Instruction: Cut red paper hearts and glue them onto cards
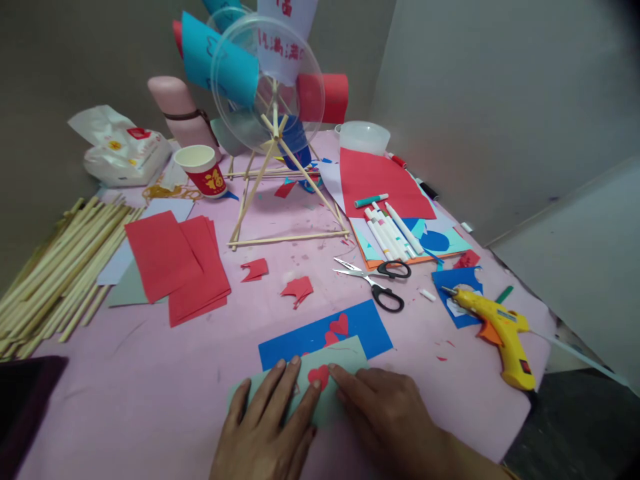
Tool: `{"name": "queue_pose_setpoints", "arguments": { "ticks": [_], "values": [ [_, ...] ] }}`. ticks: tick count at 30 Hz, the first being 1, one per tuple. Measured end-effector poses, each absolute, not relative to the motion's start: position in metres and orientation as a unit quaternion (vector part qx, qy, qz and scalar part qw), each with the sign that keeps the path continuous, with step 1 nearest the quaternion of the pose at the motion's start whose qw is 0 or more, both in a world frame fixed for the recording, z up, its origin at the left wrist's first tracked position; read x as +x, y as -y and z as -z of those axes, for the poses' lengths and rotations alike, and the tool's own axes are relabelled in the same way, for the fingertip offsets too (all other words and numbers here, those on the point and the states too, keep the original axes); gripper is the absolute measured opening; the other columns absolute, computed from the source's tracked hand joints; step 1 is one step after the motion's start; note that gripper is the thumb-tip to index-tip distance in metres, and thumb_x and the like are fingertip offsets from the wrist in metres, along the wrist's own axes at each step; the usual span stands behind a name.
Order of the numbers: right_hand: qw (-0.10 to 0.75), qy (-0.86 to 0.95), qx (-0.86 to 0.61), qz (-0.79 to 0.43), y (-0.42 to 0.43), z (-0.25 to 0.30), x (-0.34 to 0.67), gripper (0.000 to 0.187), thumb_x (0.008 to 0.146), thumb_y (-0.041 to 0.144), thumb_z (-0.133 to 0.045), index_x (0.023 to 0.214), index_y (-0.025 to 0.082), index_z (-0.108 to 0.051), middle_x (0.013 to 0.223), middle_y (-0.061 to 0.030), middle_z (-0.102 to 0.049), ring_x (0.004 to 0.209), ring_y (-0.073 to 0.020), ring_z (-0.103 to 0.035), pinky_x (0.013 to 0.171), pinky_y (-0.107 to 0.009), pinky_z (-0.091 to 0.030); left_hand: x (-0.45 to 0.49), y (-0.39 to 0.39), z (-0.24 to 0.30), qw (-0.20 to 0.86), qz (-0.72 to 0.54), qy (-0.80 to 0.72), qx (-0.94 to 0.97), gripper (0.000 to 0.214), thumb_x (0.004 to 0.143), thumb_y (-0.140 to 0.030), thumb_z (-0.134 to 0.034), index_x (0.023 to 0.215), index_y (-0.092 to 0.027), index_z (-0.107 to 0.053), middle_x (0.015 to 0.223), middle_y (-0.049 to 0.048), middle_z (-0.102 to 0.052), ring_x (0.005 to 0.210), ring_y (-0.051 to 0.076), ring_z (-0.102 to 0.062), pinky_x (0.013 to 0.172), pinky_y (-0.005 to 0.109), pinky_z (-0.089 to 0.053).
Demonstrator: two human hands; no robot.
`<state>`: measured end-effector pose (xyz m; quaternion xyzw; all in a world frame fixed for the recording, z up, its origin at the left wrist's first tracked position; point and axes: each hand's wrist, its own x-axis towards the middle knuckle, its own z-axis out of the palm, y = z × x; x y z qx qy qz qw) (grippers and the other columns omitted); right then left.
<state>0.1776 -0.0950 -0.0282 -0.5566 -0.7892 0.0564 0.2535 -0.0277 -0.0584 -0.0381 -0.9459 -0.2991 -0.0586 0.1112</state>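
Note:
My left hand point(270, 413) lies with spread fingers on a grey-green paper card point(350, 353); its index fingertip rests on a red paper heart point(319, 377). At the heart's right edge, my right hand point(385, 407) touches the card with an extended index finger, while its other fingers are curled and partly hidden. Under the card's far edge is a blue paper strip point(295, 337) bearing red hearts point(339, 325). Black-handled scissors point(373, 275) lie partly open beyond the strip. Red paper scraps point(299, 289) are scattered to their left.
A stick-frame wheel model point(276, 133) stands at the back. Wooden sticks point(75, 260) and red paper sheets point(185, 267) lie left. Markers point(393, 230) rest on coloured paper; a yellow glue gun point(500, 327) is at right. A paper cup point(203, 172) stands near a pink bottle point(180, 113).

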Motion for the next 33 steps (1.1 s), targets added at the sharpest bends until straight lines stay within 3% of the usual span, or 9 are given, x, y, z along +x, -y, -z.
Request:
{"name": "queue_pose_setpoints", "arguments": {
  "ticks": [6, 12, 33],
  "values": [
    [0.226, 0.803, -0.551, -0.024, 0.0972, 0.0304, 0.1771, 0.032, 0.087, 0.01, -0.039, 0.109, 0.018, -0.06, 0.057, 0.0009, -0.058, 0.044, -0.0166, -0.053, 0.043, -0.03, -0.03, -0.0273, 0.0557, 0.0394, 0.1, 0.069, 0.301, -0.946, 0.052, 0.079, -0.025, -0.055, 0.13, -0.034, -0.046, 0.128, 0.0068, -0.059, 0.108, 0.028, -0.059, 0.087, 0.044, -0.033],
    [0.187, 0.822, -0.537, -0.023, 0.099, 0.0323, 0.1753, 0.031, 0.085, 0.009, -0.041, 0.112, 0.014, -0.057, 0.062, -0.0008, -0.06, 0.05, -0.0172, -0.055, 0.045, -0.03, -0.031, -0.0266, 0.0567, 0.0383, 0.092, 0.071, 0.311, -0.943, 0.05, 0.08, -0.024, -0.052, 0.129, -0.034, -0.047, 0.128, 0.0058, -0.059, 0.11, 0.027, -0.057, 0.088, 0.042, -0.033],
    [0.192, 0.826, -0.529, -0.025, 0.0984, 0.0304, 0.1756, 0.028, 0.086, 0.008, -0.043, 0.108, 0.012, -0.058, 0.061, -0.0009, -0.061, 0.049, -0.0167, -0.055, 0.044, -0.03, -0.032, -0.0274, 0.0593, 0.0395, 0.094, 0.078, 0.317, -0.941, 0.041, 0.085, -0.032, -0.048, 0.126, -0.027, -0.051, 0.13, 0.0062, -0.057, 0.114, 0.025, -0.055, 0.092, 0.04, -0.031]
  ]
}}
